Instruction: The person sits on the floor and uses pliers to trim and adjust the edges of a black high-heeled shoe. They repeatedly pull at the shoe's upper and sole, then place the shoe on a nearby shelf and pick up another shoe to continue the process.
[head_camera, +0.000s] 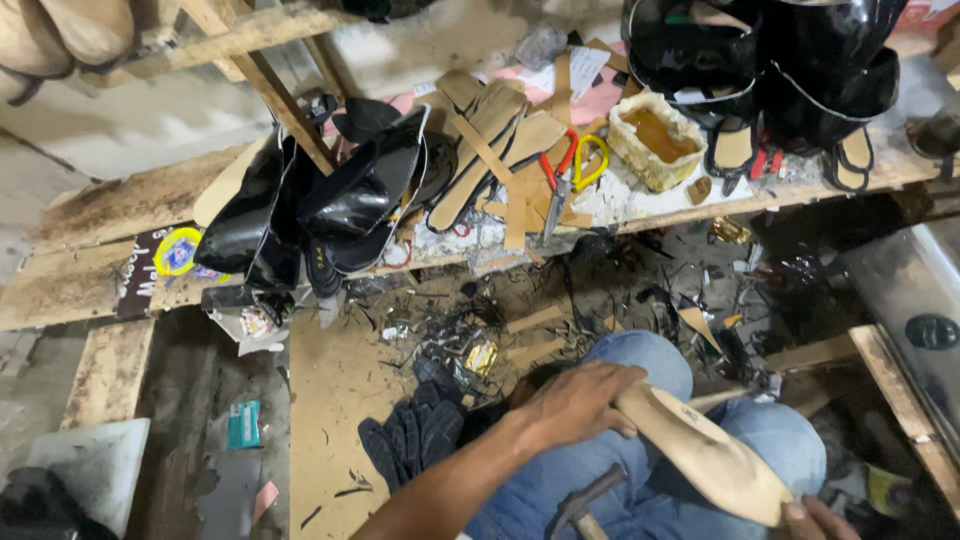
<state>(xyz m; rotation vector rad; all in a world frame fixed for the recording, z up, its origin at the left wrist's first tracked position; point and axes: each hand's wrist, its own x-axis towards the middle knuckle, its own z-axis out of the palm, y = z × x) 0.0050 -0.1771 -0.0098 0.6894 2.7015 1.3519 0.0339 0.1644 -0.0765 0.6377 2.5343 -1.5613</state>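
Hands are being kept on a tan shoe last (700, 455) lying across the lap, over the blue jeans (640, 450): the left hand (578, 403) is being laid over the narrow upper end with fingers curled down around it, while of the right hand (815, 520) only a few fingers are being shown at the lower edge, touching the broad end; whether that hand is closing on the piece cannot be told. Beyond the knees a long wooden table (90, 270) is being crowded with work: glossy black shoe uppers (340, 200) are being heaped at its left, flat tan insole pieces (495, 150) are being piled in the middle, a glue-crusted tub of amber liquid (655, 140) is being kept to the right, and red-and-yellow-handled pliers (568, 175) are being left just beside the insoles. A hammer (585, 505) is being rested near the left forearm. Judging by its smooth, solid shape, the shoe last is probably being handled as a stiff, fairly light and somewhat slick object, unlikely to bend or break; it is best being gripped at both ends, with the narrow end wrapped and the broad end steadied against the thigh.
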